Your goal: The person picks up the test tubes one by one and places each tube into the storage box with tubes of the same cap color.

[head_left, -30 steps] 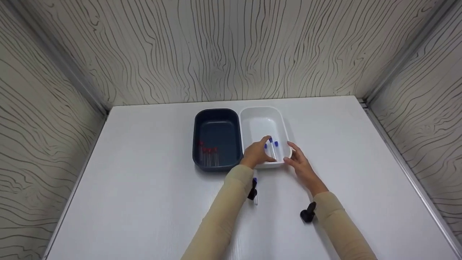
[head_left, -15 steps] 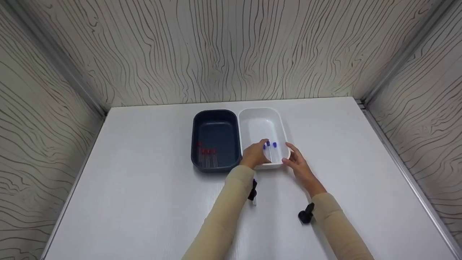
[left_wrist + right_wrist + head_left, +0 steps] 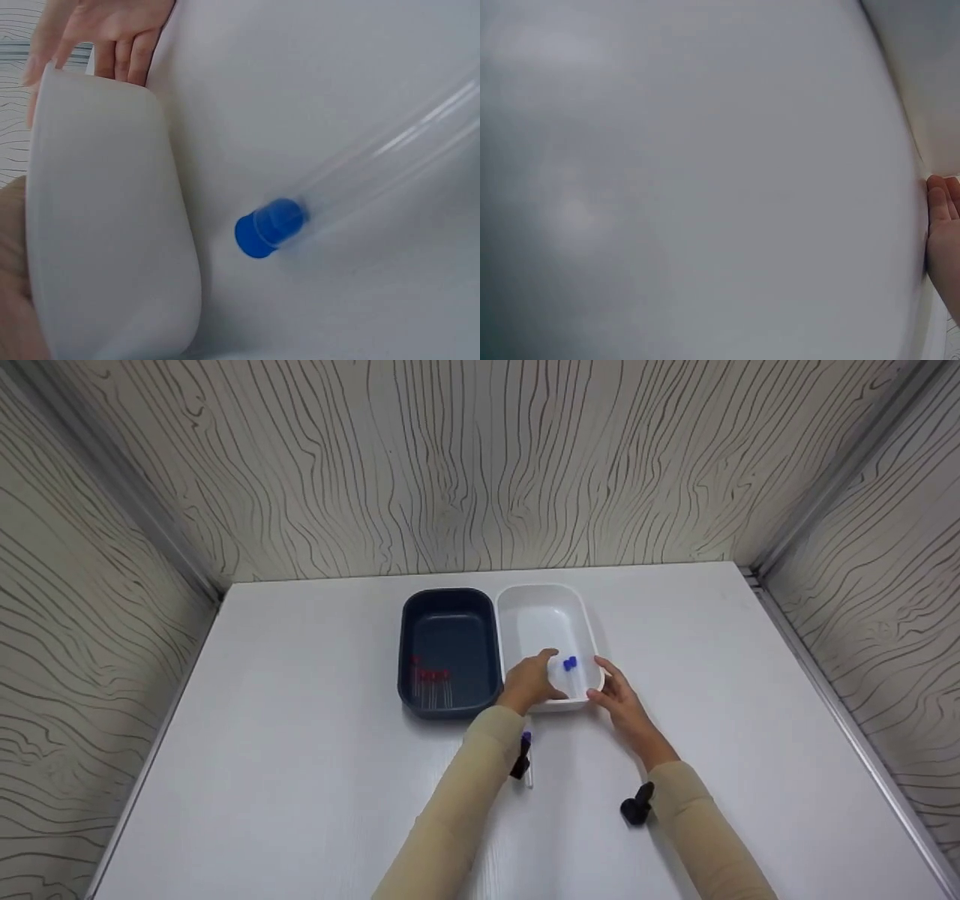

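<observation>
My left hand [image 3: 527,681] reaches over the near left corner of a white tray [image 3: 540,619], its thumb and index finger spread apart with nothing seen between them. Just right of those fingers, blue-capped clear test tubes [image 3: 570,664] lie close together in the tray; how many is hard to tell. My right hand [image 3: 626,709] holds the tray's near right corner, with fingers at the side and thumb at the front. Another blue-capped test tube [image 3: 281,217] lies on the table in front of the tray, partly hidden in the head view by the left wrist camera.
A dark blue tray [image 3: 450,637] stands against the white tray's left side. Several red-capped tubes [image 3: 435,676] lie in its near part. The white table [image 3: 300,750] meets a patterned wall [image 3: 442,472] behind the trays.
My left fingers have let go of a blue-capped test tube, which has moved right against another one in the white tray. My right hand has stayed at the tray's corner.
</observation>
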Motion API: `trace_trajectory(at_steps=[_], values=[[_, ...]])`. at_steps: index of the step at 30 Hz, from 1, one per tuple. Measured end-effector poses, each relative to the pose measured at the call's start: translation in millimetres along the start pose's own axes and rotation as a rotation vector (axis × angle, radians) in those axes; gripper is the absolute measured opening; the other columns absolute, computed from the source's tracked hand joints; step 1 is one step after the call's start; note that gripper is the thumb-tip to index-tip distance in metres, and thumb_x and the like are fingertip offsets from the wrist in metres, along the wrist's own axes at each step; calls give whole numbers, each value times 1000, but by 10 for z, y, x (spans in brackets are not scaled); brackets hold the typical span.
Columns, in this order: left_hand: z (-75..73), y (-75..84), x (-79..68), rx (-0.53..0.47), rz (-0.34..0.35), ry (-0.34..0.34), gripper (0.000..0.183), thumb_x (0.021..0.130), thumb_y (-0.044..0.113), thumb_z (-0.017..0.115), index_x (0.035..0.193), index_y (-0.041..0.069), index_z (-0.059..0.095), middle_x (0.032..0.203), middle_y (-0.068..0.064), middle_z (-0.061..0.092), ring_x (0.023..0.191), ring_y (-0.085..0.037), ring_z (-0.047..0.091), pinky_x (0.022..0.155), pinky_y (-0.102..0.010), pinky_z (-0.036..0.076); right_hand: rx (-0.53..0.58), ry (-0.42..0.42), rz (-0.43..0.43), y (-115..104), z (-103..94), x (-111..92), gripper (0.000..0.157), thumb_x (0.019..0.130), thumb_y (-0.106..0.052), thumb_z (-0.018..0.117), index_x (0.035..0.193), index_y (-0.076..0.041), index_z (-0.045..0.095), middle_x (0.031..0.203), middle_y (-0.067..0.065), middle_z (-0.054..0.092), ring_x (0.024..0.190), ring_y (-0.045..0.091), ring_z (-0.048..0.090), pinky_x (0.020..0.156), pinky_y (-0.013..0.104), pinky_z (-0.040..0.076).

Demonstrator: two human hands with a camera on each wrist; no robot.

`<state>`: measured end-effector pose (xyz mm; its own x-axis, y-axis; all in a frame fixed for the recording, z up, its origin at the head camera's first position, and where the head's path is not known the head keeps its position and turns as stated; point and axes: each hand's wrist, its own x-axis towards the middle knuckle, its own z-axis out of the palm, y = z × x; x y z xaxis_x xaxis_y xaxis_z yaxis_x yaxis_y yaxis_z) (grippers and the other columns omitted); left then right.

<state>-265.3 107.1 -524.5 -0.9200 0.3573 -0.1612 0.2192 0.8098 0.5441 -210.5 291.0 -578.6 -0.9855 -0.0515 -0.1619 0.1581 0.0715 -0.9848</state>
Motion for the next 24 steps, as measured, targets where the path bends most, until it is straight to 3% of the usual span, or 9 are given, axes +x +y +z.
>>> trace_trajectory(at_steps=[4, 10, 17, 21, 24], values=[[8, -7, -7, 14, 26, 22, 75, 73, 31, 84, 139, 21, 49, 121, -5, 70, 111, -20, 66, 99, -33, 51, 21, 3, -4, 13, -5, 0, 67, 96, -7, 55, 153, -16, 20, 152, 21, 34, 122, 5, 48, 92, 8, 43], [-8, -9, -36, 12, 60, 44, 65, 79, 33, 79, 137, 20, 52, 114, -4, 71, 102, -17, 67, 93, -30, 54, -16, -2, -5, 29, -29, 0, 71, 96, -15, 58, 154, -17, 18, 156, 21, 29, 139, 23, 38, 92, 5, 42], [-72, -10, -102, -60, 100, 44, 51, 88, 33, 70, 134, 20, 54, 104, -5, 71, 86, -12, 61, 82, -26, 54, -47, 5, 20, 11, -54, 1, 69, 96, -18, 58, 154, -23, 20, 158, 17, 28, 133, 12, 43, 92, 4, 41], [-110, -32, -143, -96, 125, 54, 46, 90, 31, 68, 132, 19, 56, 99, -7, 70, 77, -8, 51, 74, -21, 48, -41, -5, 21, -8, -47, -3, 68, 97, -17, 56, 154, -23, 19, 158, 17, 27, 141, 23, 37, 91, 3, 41], [-133, -63, -177, -136, 155, 77, 43, 90, 29, 68, 130, 17, 58, 86, -5, 65, 70, -7, 45, 64, -18, 41, -39, -13, 21, -13, -33, -7, 68, 97, -16, 56, 154, -22, 18, 158, 19, 27, 144, 30, 32, 90, 2, 40]])
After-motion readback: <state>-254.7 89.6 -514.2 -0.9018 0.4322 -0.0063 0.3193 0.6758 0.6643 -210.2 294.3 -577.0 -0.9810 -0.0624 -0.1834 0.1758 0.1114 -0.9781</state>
